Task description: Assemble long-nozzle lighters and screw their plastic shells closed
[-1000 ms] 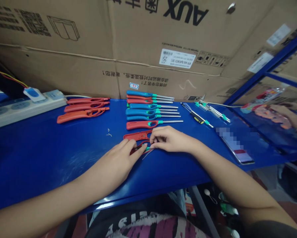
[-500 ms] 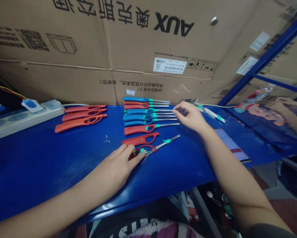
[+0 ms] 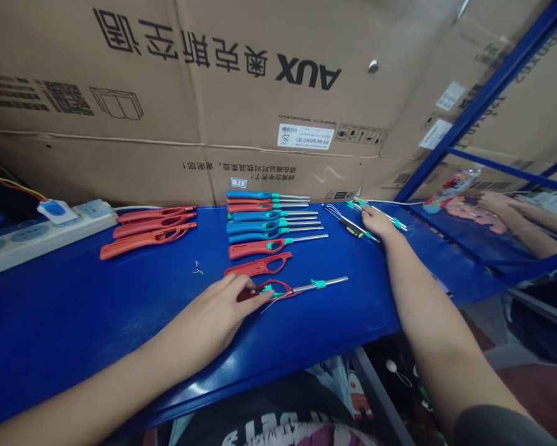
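Note:
My left hand [image 3: 227,305] is closed on the handle of an open red lighter [image 3: 280,290], whose metal tube with a green piece points right. Just above it lies a loose red shell half [image 3: 264,264]. Farther back is a row of several blue and red lighters, among them a blue lighter [image 3: 254,228]. My right hand [image 3: 375,222] reaches to the metal tubes with green parts [image 3: 396,222] at the back right; its fingertips are partly hidden, and what they grip is unclear. A black and yellow tool [image 3: 350,227] lies left of it.
Red and orange shells [image 3: 148,239] lie at the left beside a white power strip [image 3: 50,232]. Tiny screws [image 3: 197,268] are on the blue table [image 3: 157,322]. Cardboard [image 3: 241,99] stands behind. Beyond a blue frame are a bottle [image 3: 457,186] and another person's hands [image 3: 496,203].
My right hand has moved right, from beside the row's tube tips to the loose tubes, and the black and yellow tool now shows. My left hand stays on the red lighter. The view has shifted slightly.

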A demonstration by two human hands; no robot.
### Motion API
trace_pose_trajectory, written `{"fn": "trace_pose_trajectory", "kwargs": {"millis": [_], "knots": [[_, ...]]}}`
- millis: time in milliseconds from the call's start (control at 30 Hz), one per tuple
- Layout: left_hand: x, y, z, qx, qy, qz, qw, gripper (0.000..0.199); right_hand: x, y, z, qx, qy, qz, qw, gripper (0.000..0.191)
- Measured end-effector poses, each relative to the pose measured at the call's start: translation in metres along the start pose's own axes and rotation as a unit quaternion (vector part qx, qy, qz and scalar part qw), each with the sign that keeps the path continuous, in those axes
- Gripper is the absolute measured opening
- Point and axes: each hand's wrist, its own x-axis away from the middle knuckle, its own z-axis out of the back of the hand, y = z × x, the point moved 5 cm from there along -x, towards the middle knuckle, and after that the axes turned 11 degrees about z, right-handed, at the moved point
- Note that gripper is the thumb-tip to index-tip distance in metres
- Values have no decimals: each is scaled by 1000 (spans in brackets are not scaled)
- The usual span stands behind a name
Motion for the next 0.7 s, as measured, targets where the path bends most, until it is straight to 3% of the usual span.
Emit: {"fn": "trace_pose_trajectory", "kwargs": {"millis": [267,500,600,700], "knots": [[-1,0,-1,-4,13,1,1000,56,6,-6,12,39,-10,-44,998,30],[1,-2,-1,15,23,-5,1000,54,9,-10,9,1,-69,-89,994,31],[1,-2,0,32,29,1,999,52,10,-17,13,-29,-51,-82,995,36],[1,-2,4,64,49,17,997,45,13,-37,24,-83,-4,-41,996,27]]}}
